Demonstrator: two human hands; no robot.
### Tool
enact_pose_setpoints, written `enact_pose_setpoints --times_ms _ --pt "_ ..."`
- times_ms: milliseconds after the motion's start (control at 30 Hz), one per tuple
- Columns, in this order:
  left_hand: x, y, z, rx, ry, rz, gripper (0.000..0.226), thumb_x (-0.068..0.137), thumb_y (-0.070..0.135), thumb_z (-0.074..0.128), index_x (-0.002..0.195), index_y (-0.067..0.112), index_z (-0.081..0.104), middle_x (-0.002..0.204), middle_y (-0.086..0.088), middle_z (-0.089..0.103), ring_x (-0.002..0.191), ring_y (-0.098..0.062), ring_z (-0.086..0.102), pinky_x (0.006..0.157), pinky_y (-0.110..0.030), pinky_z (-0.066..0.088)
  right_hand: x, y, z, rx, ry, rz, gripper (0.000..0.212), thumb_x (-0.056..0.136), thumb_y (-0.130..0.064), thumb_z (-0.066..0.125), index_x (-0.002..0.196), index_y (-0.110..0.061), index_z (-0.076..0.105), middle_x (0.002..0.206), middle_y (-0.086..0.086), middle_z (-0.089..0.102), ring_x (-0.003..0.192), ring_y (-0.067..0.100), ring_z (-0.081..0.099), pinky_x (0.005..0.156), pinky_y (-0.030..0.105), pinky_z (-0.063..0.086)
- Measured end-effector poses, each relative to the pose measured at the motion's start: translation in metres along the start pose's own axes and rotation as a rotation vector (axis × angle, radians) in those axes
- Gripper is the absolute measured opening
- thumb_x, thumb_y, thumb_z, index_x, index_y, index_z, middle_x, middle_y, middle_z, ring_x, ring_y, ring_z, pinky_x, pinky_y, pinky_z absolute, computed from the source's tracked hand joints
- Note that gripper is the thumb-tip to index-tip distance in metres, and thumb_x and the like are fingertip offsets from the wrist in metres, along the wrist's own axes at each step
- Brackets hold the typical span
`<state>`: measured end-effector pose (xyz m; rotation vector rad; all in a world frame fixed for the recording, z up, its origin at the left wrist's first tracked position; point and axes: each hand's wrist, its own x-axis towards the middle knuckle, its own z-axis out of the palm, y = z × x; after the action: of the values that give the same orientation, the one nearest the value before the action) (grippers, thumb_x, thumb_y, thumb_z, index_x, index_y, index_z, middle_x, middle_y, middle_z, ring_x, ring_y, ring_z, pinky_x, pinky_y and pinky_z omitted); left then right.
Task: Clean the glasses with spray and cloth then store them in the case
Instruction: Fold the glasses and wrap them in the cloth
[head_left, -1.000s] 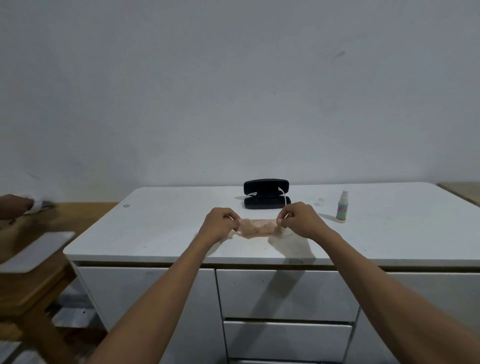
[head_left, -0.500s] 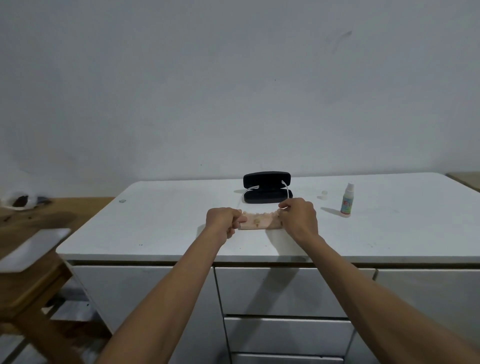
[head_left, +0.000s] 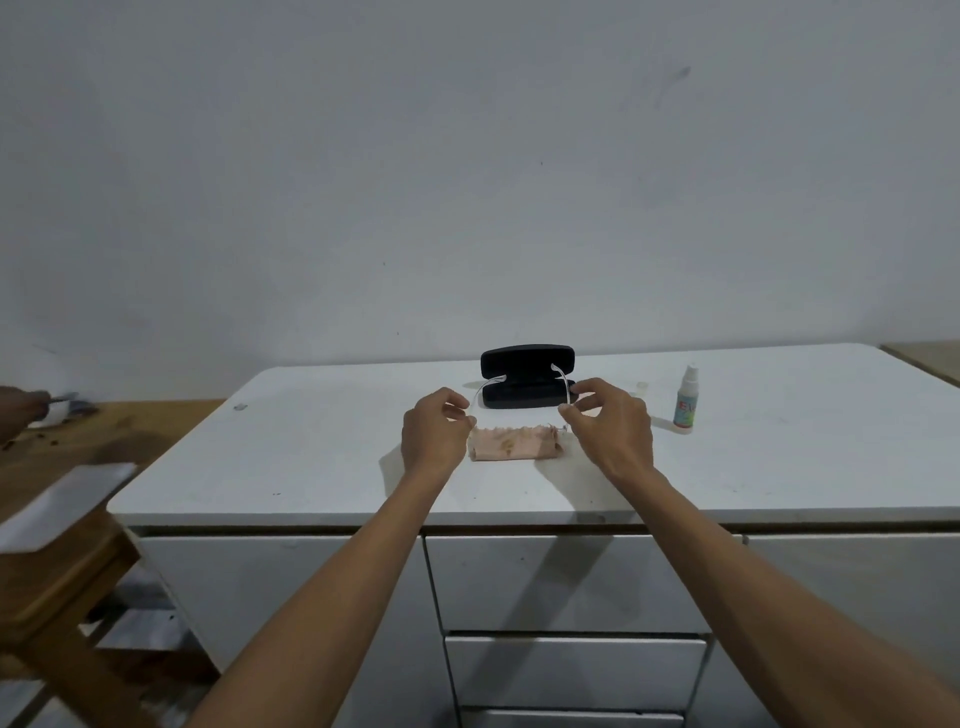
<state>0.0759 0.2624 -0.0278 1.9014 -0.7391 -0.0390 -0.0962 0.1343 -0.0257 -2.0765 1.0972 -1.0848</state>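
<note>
White counter (head_left: 311, 467), bare wall behind; left hand (head_left: 434, 434) and right hand (head_left: 610, 423) each pinch 1 temple of glasses (head_left: 563, 387) above cloth (head_left: 511, 441); case (head_left: 527, 376) open at 12 o'clock; frame looks light, fragile; hold near hinges.

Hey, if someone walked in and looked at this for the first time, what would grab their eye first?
Probably the two hands at mid-counter, the left hand and right hand each pinching an end of the clear-framed glasses, whose temple arms curve up. Just behind sits the open black case, stark against the white counter, with a pinkish cloth lying beneath the hands. A small spray bottle stands off to the right.
</note>
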Motion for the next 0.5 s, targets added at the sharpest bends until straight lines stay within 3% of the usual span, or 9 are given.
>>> enact_pose_setpoints --times_ms 100,233,400,500 --pt "0.002 -0.002 0.004 0.065 0.006 0.080 0.017 0.085 0.010 0.073 0.080 0.026 0.069 0.081 0.010 0.071 0.083 -0.015 0.069 0.073 -0.030 0.053 0.005 0.000 0.002 0.002 -0.018 -0.074 0.027 0.093 -0.032 0.072 0.118 -0.021 0.075 0.102 -0.002 0.079 0.091 0.019 0.073 0.084 0.032 0.055" --pt "0.004 -0.008 0.003 0.114 -0.020 0.178 0.011 0.089 0.013 0.070 0.091 0.024 0.072 0.082 0.011 0.070 0.071 -0.012 0.063 0.070 -0.031 0.050 0.012 0.003 0.004 0.032 -0.033 -0.093 0.017 0.093 -0.026 0.073 0.108 -0.023 0.079 0.094 -0.004 0.079 0.086 0.014 0.072 0.084 0.040 0.060" --pt "0.007 -0.012 0.003 0.166 -0.065 0.254 0.015 0.091 0.015 0.068 0.100 0.025 0.076 0.086 0.011 0.074 0.084 -0.022 0.066 0.076 -0.037 0.053 0.021 0.003 0.003 0.055 -0.064 -0.112 0.015 0.091 -0.022 0.075 0.105 -0.023 0.081 0.089 -0.005 0.079 0.086 0.011 0.071 0.084 0.035 0.058" --pt "0.010 -0.014 0.007 0.253 -0.137 0.325 0.021 0.092 0.016 0.066 0.106 0.026 0.078 0.092 0.007 0.074 0.091 -0.020 0.063 0.075 -0.035 0.048 0.026 0.002 0.003 0.052 -0.102 -0.109 0.015 0.090 -0.021 0.075 0.103 -0.023 0.081 0.087 -0.005 0.078 0.088 0.012 0.072 0.082 0.034 0.058"
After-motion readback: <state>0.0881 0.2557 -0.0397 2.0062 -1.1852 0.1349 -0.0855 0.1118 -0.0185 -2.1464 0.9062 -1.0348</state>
